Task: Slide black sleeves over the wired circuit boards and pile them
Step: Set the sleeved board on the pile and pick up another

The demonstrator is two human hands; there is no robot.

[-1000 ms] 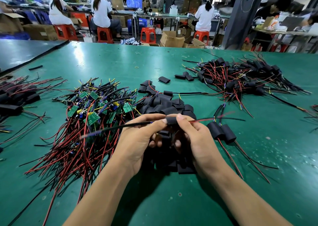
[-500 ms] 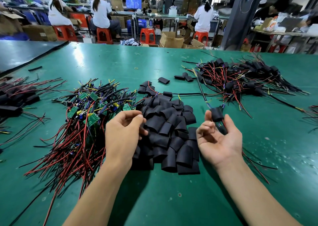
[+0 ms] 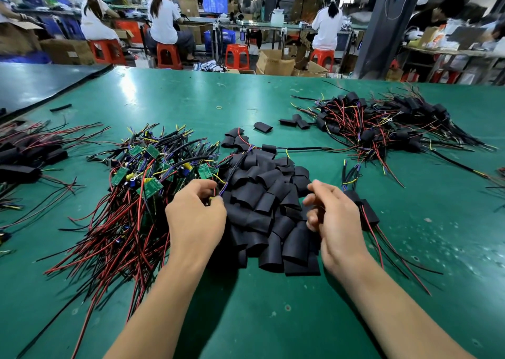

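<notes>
Surface of the table point(image 3: 246, 317): green, with pale specks and scuffs toward the right side. The loose sleeves point(image 3: 262, 208) are uniform matte black. The circuit boards point(image 3: 151, 188) are green and carry blue and yellow components. Their wires point(image 3: 117, 238) are mainly red and black, with yellow, blue and purple tips. The sleeved boards point(image 3: 382, 129) at far right form a black mass streaked red, with yellow ends. The neighbouring table point(image 3: 41, 82) is dark grey-black. Background: the stools point(image 3: 237, 55) are orange-red, the cardboard boxes point(image 3: 276, 63) brown, the screen point(image 3: 214, 3) blue, the workers' tops point(image 3: 326, 28) white. The rubber band point(image 3: 219, 107) is yellowish.
</notes>
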